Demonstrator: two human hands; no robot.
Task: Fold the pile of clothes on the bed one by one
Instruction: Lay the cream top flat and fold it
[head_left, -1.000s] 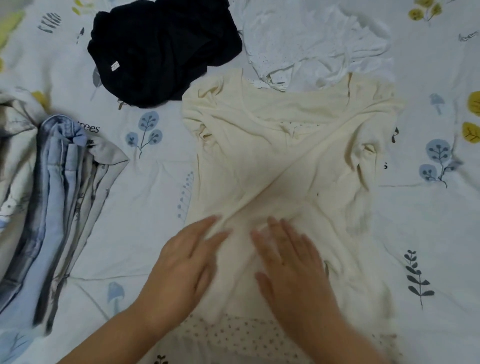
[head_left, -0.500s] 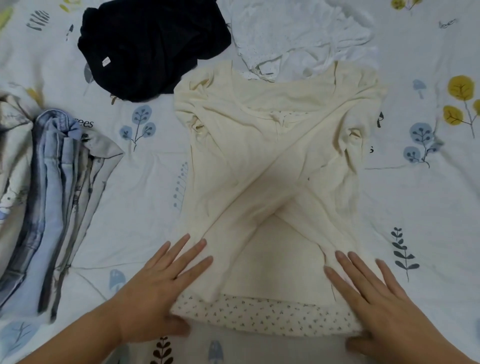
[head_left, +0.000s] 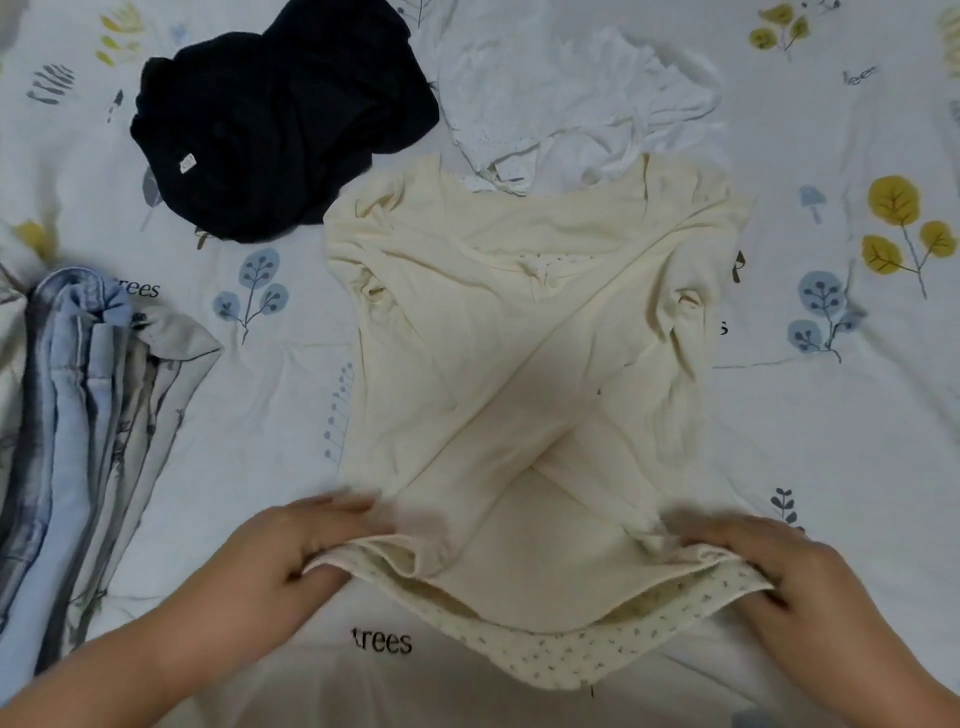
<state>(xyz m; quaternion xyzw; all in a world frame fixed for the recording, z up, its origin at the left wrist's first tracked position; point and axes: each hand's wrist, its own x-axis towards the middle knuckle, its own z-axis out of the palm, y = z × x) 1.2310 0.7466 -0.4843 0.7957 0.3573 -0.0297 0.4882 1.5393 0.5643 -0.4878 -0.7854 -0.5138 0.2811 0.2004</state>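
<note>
Hands (head_left: 270, 561) gripping cream top (head_left: 519, 338), printed bedsheet (head_left: 260, 415)

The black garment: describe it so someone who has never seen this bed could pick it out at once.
Start from the cream top spread in the middle of the printed bedsheet. Look past its far left shoulder: the black garment lies there in a crumpled heap, left of the crumpled white garment. It is the only dark piece on the bed and shows a small pale tag.
</note>
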